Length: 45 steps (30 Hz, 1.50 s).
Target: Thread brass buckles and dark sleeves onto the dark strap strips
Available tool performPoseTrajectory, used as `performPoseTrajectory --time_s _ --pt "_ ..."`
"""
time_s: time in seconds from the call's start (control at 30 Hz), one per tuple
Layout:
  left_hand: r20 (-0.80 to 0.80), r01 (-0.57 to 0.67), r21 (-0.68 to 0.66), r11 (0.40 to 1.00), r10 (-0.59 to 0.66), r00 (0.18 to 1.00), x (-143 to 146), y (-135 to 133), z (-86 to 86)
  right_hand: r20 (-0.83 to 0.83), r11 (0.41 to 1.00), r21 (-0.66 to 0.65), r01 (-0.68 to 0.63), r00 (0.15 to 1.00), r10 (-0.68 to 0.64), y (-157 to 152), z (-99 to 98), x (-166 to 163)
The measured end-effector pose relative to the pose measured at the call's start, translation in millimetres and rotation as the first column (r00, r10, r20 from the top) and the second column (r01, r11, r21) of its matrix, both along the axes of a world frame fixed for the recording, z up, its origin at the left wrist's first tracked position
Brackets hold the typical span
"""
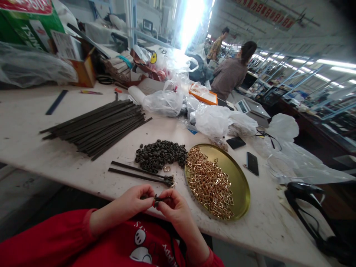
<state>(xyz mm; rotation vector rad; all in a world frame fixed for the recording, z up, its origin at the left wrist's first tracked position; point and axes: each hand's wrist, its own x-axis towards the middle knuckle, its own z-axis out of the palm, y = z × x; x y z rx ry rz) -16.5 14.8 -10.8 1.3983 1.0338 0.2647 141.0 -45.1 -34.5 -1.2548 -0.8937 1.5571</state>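
At the table's near edge, my left hand (135, 200) and my right hand (178, 210) are pinched close together on a short visible piece of dark strap (157, 200). My fingers cover most of it, so any loop or buckle on it is hard to make out. Just beyond my hands lie two dark straps (136, 175) with small gold buckles at their right ends. A heap of small dark loops (160, 154) sits behind them, with one gold buckle (167, 169) by its near side. To the right, a round gold tray (241, 185) holds a pile of gold buckles (207, 181).
A fanned stack of dark straps (96, 126) lies at left. Plastic bags (211, 118) and an orange box (204, 95) crowd the back. A phone (252, 163), a scale (251, 109) and a black cabled device (308, 211) are at right. A person (229, 76) stands beyond the table.
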Motion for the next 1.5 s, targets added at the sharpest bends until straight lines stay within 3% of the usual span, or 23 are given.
performPoseTrajectory --time_s 0.2,0.37,0.53,0.63,0.83,0.97,1.07,1.23,1.37,1.5 --pt "-0.011 0.041 0.022 0.999 -0.04 0.999 2.2 -2.5 2.0 0.086 0.994 0.047 0.097 0.991 -0.101 -2.4 -4.2 -2.8" --pt "-0.059 0.048 0.139 0.989 -0.04 0.997 3.8 -6.9 8.8 0.387 0.962 0.232 0.146 0.893 -0.229 -3.7 -6.6 -8.2" --pt "-0.018 -0.007 0.153 0.988 0.01 1.0 3.7 -9.2 1.3 0.568 0.886 0.456 0.081 0.74 -0.36 -11.5 -5.1 -16.5" --pt "0.048 -0.082 0.152 0.985 0.075 0.996 4.8 -10.7 -6.5 0.6 0.834 0.552 0.005 0.692 -0.401 -17.3 -6.4 -20.6" --pt "0.089 -0.095 0.123 0.988 0.085 0.992 6.1 -15.8 -2.9 0.629 0.802 0.596 -0.032 0.639 -0.443 -19.0 -10.1 -21.1" --pt "0.077 -0.11 0.091 0.99 0.104 0.992 2.7 -17.6 -3.9 0.573 0.834 0.55 0.054 0.701 -0.424 -17.0 -8.2 -18.7" --pt "0.126 -0.099 0.089 0.991 0.087 0.988 -0.8 -18.3 -7.6 0.479 0.889 0.424 0.173 0.79 -0.382 -15.3 -5.3 -17.5" --pt "0.158 0.074 0.034 0.997 -0.079 0.984 -5.2 -17.0 2.1 0.128 0.964 0.15 0.221 0.962 -0.241 -10.8 0.0 -14.2" --pt "0.157 0.202 0.014 0.979 -0.201 0.967 -5.7 -13.1 8.1 -0.142 0.978 -0.03 0.204 0.968 -0.207 -7.9 -5.8 -15.1" --pt "0.179 0.238 -0.059 0.97 -0.224 0.958 -3.6 -8.3 -3.6 -0.267 0.965 -0.179 0.19 0.935 -0.234 -3.5 -17.3 -19.7"
